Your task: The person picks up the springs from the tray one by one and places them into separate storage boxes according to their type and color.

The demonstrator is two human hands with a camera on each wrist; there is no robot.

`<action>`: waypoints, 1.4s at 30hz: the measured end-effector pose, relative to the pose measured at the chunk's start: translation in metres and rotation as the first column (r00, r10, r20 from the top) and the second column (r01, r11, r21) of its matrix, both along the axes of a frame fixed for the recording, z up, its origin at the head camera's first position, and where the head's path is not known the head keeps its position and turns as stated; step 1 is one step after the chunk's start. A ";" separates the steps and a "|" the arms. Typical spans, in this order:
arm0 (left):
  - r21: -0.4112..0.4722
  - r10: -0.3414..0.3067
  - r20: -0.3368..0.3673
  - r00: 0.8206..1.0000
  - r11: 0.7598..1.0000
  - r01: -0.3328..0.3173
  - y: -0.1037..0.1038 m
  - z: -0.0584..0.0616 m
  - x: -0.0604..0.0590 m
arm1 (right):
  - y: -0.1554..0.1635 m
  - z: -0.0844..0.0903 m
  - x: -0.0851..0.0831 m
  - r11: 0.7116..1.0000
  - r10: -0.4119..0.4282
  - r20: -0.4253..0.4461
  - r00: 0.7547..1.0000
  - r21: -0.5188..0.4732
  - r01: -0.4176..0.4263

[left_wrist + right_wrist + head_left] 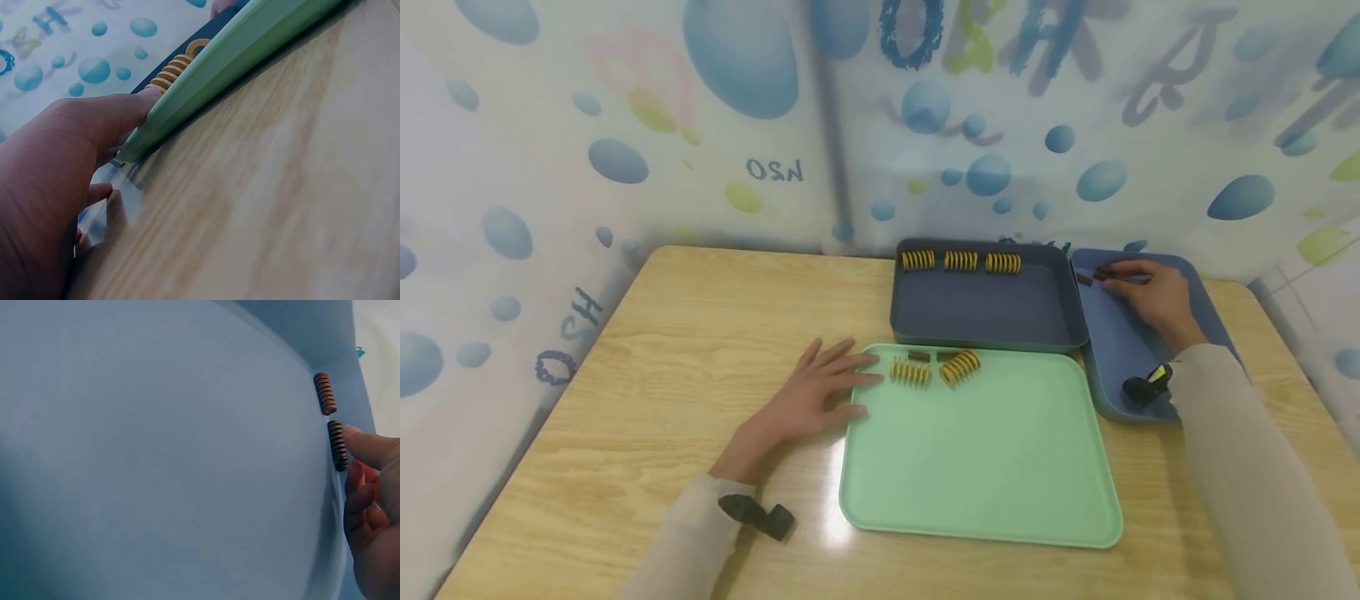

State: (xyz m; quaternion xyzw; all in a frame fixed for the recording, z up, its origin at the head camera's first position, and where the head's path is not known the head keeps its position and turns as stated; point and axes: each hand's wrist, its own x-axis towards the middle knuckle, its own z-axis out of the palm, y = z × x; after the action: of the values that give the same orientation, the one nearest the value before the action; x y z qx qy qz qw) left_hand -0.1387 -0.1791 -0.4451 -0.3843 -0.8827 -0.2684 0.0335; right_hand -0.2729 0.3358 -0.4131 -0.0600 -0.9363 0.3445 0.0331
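Observation:
In the head view, my right hand (1153,296) is in the back left corner of the blue tray (1123,367), thumb and fingers pinching a small brown coil spring (337,445). Another brown spring (325,394) lies in line with it along the tray wall. My left hand (808,396) has its fingers spread over the left rim of the green tray (977,467). Near those fingertips lie a yellow spring (910,372) and a tilted yellow spring (960,367). Behind them are a small dark spring (919,356) and another dark spring (946,357), partly covered.
Three yellow springs, one of them the middle spring (961,261), stand in a row at the back of the navy tray (992,308), behind the green tray. A patterned curtain (880,150) hangs behind the wooden table (700,325). Each wrist wears a black camera strap.

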 end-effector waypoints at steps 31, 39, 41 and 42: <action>-0.002 -0.005 -0.024 1.000 1.000 0.005 0.001 -0.002 -0.001 | -0.044 0.057 0.070 0.948 0.199 -0.120 0.973 -0.226 -0.222; 0.000 -0.005 -0.019 1.000 1.000 0.005 0.001 -0.002 -0.001 | -0.081 0.062 0.089 0.922 0.289 -0.138 0.947 -0.228 -0.314; 0.001 -0.007 -0.017 1.000 1.000 0.007 0.001 -0.001 -0.001 | -0.088 0.062 0.093 0.918 0.296 -0.124 0.947 -0.238 -0.318; 0.001 -0.007 -0.016 1.000 1.000 0.007 0.001 -0.001 -0.001 | -0.091 0.061 0.094 0.916 0.297 -0.116 0.948 -0.247 -0.317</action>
State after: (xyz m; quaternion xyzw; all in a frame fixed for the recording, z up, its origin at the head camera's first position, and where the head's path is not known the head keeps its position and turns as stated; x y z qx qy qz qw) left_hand -0.1398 -0.1784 -0.4460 -0.3895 -0.8810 -0.2658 0.0396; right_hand -0.1786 0.2446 -0.3521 0.0971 -0.8781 0.4685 0.0059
